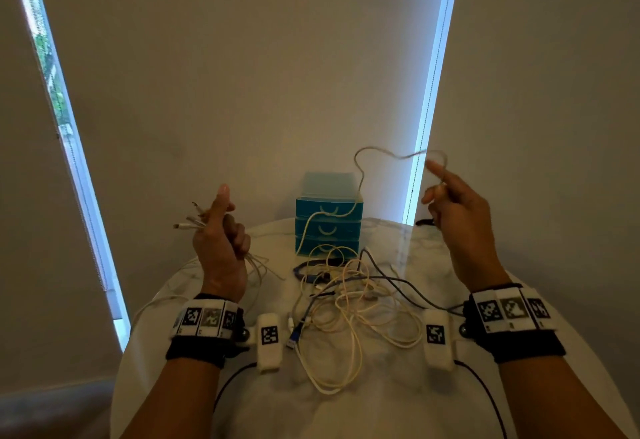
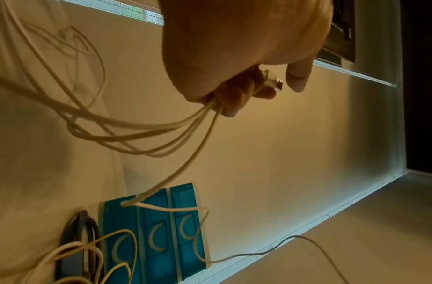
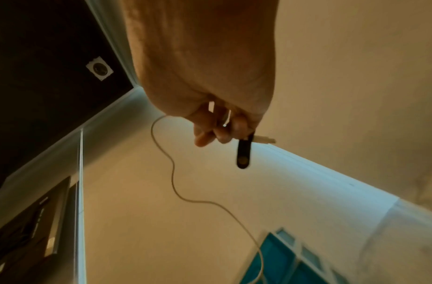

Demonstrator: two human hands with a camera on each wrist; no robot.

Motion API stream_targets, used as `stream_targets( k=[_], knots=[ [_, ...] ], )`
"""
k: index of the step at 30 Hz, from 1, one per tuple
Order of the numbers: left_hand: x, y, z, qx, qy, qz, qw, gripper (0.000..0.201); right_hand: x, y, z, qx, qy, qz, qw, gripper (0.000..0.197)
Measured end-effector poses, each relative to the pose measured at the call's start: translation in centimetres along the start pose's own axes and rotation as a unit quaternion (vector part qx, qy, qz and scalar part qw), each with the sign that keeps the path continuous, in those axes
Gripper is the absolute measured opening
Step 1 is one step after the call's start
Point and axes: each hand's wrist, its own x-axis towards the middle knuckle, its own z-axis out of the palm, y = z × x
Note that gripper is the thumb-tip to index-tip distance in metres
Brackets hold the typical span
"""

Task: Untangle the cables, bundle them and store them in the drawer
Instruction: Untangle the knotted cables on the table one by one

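Cables (image 1: 349, 303) are mostly sitting tangled on the table (image 1: 519, 352); left hand (image 1: 221, 241) is gripping several white cable ends in a fist, right hand (image 1: 460, 217) is pinching one pale cable (image 1: 360, 175) raised up, looping past the blue drawer unit (image 1: 329, 220).

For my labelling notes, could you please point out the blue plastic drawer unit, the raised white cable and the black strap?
Blue plastic drawer unit (image 1: 329, 229), head view, middle drawer front.
Raised white cable (image 3: 172, 173), right wrist view, hanging stretch.
Black strap (image 3: 243, 153), right wrist view, lower half.
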Motion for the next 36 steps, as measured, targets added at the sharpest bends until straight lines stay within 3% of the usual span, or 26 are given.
stream_targets(
  k=[3,7,10,11,12,13,14,15,16,18,22,25,28,31,35,36],
  knots=[
    [-0.3,0.5,0.3,-0.011,0.009,0.009,1.000,0.041,0.8,-1.8,1.2,0.101,0.096,-0.044,0.989,0.035],
    [-0.5,1.5,0.6,-0.028,0.014,0.030,0.999,0.050,1.0,-3.6,3.2,0.212,0.246,-0.057,0.944,0.027],
    [-0.4,1.7,0.7,-0.011,0.028,0.047,0.998,0.046,2.7,-4.4,6.1,0.277,0.314,-0.071,0.905,0.029],
    [-0.4,1.6,0.7,-0.002,0.035,0.057,0.998,0.043,3.6,-4.5,7.9,0.302,0.307,-0.067,0.900,0.030],
    [-0.4,1.6,0.6,0.006,0.042,0.069,0.997,0.042,4.4,-4.8,10.2,0.327,0.264,-0.048,0.906,0.034],
    [-0.4,1.6,0.6,0.013,0.049,0.082,0.995,0.043,4.9,-5.3,13.0,0.336,0.156,-0.012,0.929,0.036],
    [-0.4,1.7,0.5,0.021,0.056,0.095,0.994,0.044,4.6,-6.3,15.9,0.293,-0.001,0.036,0.955,0.036],
    [-0.3,1.8,0.4,0.030,0.063,0.107,0.992,0.045,3.8,-7.3,18.4,0.201,-0.163,0.079,0.963,0.035],
    [-0.2,1.9,0.3,0.038,0.068,0.118,0.990,0.045,3.2,-8.2,20.2,0.110,-0.282,0.103,0.947,0.033],
    [0.2,2.2,-0.1,0.046,0.080,0.131,0.987,0.044,3.0,-8.9,21.8,0.047,-0.378,0.105,0.918,0.040],
    [0.5,2.1,-0.6,0.077,0.092,0.140,0.983,0.044,2.2,-7.2,18.7,0.135,-0.417,0.116,0.891,0.037],
    [0.9,1.1,-0.6,0.161,0.083,0.078,0.980,0.041,0.1,-2.1,15.6,0.086,-0.389,0.170,0.901,0.032],
    [1.4,-0.6,-0.8,0.287,0.003,0.003,0.958,0.036,-1.2,2.8,13.2,0.017,-0.339,0.224,0.914,0.028],
    [1.0,-2.2,-0.3,0.383,-0.115,-0.036,0.916,0.024,-1.9,5.0,11.3,0.006,-0.303,0.215,0.928,0.024],
    [0.2,-4.2,0.9,0.500,-0.255,-0.045,0.827,0.007,-2.9,4.5,11.1,0.012,-0.288,0.146,0.946,0.032],
    [0.2,-4.8,1.0,0.522,-0.272,-0.054,0.807,0.016,-3.0,4.3,11.4,0.012,-0.280,0.129,0.951,0.036]
  ],
)
